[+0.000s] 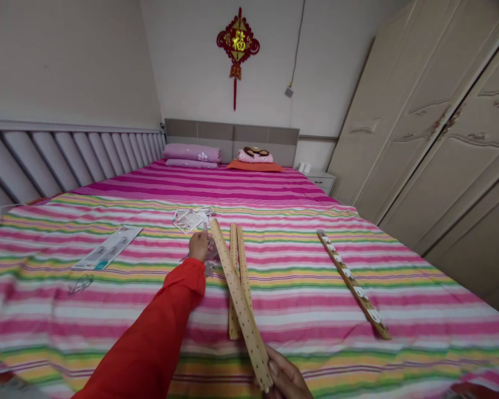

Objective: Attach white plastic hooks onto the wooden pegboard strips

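Note:
My right hand [288,377] grips the near end of a long pale wooden strip [241,305] dotted with holes, which slants up and away to the left. Two more perforated wooden strips [233,327] lie on the bed partly beneath it. My left hand [198,246], in a red sleeve, is closed beside the strip's far end, over some small clear plastic pieces [209,269]. Whatever its fingers hold is too small and hidden to name. Just beyond it lie crumpled clear packaging and a card [189,219].
To the right lies a wooden strip with white hooks [348,273] along it. A flat package [110,246] and a thin wire-like bundle [80,284] are at left. The striped sheet [291,310] covers the bed; pillows [191,152], a railing and a wardrobe [419,138] surround it.

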Motion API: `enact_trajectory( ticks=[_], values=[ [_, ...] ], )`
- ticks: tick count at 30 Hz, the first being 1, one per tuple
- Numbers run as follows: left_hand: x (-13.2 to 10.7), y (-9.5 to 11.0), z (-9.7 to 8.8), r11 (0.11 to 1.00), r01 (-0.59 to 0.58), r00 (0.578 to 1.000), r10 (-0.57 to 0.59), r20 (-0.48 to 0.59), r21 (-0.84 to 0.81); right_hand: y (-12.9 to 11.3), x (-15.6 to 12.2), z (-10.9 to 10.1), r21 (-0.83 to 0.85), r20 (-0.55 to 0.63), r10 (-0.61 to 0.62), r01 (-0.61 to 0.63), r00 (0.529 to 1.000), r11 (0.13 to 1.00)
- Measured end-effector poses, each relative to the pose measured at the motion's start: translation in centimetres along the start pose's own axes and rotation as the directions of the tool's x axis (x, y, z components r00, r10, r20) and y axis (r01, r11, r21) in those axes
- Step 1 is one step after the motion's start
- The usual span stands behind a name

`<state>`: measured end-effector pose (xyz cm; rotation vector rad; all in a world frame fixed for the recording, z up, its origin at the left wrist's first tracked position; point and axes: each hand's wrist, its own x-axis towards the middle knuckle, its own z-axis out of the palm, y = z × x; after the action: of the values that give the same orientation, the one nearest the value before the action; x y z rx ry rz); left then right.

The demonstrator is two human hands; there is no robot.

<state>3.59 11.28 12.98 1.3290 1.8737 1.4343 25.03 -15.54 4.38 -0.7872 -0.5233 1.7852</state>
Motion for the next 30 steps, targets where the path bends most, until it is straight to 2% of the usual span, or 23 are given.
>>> enact_trajectory(
  ticks=[4,6,8,9,12,13,14,17,21,24,30],
  values=[
    [-0.4,0.6,-1.1,0.998,-0.054,0.998,0.054,0.015,0.033,-1.6,0.8,0.1,0.104,-0.013,-0.024,0.026,1.000,0.994],
    [-1.5,0.9,-1.3,0.989,-0.134,0.991,0.133,0.026,0.061,-2.4,1.5,0.1,0.143,-0.050,-0.072,0.079,0.996,0.987],
    [-3.5,0.9,-1.1,0.971,-0.234,0.968,0.228,0.102,0.052,-3.0,2.5,-0.1,0.187,-0.081,-0.108,0.122,0.991,0.975],
    [-4.8,0.8,-0.8,0.963,-0.270,0.949,0.263,0.174,0.014,-3.1,3.1,-0.1,0.209,-0.084,-0.115,0.130,0.990,0.969],
    [-9.0,-0.1,0.5,0.913,-0.400,0.828,0.397,0.395,-0.079,-3.0,4.6,-0.4,0.249,-0.054,-0.119,0.128,0.991,0.960],
    [-10.3,-0.5,1.1,0.891,-0.448,0.794,0.431,0.428,-0.066,-2.8,5.1,-0.5,0.245,-0.039,-0.118,0.124,0.992,0.961],
    [-11.4,-1.0,1.6,0.874,-0.485,0.782,0.442,0.439,-0.016,-2.7,5.4,-0.5,0.229,-0.034,-0.119,0.124,0.992,0.966],
    [-13.9,-2.0,2.7,0.826,-0.527,0.800,0.401,0.447,0.202,-2.3,5.7,-0.7,0.122,-0.088,-0.130,0.140,0.988,0.983],
    [-15.3,-2.1,3.2,0.718,-0.579,0.797,0.397,0.454,0.388,-2.3,5.4,-1.2,-0.130,-0.173,-0.216,0.195,0.961,0.972],
    [-15.7,-1.9,3.5,0.669,-0.588,0.804,0.422,0.418,0.456,-2.4,5.5,-1.7,-0.271,-0.166,-0.268,0.217,0.949,0.938],
    [-15.9,-2.6,4.4,0.689,-0.566,0.820,0.415,0.394,0.453,-1.8,6.0,-2.3,-0.309,-0.152,-0.308,0.251,0.939,0.917]
  ],
)
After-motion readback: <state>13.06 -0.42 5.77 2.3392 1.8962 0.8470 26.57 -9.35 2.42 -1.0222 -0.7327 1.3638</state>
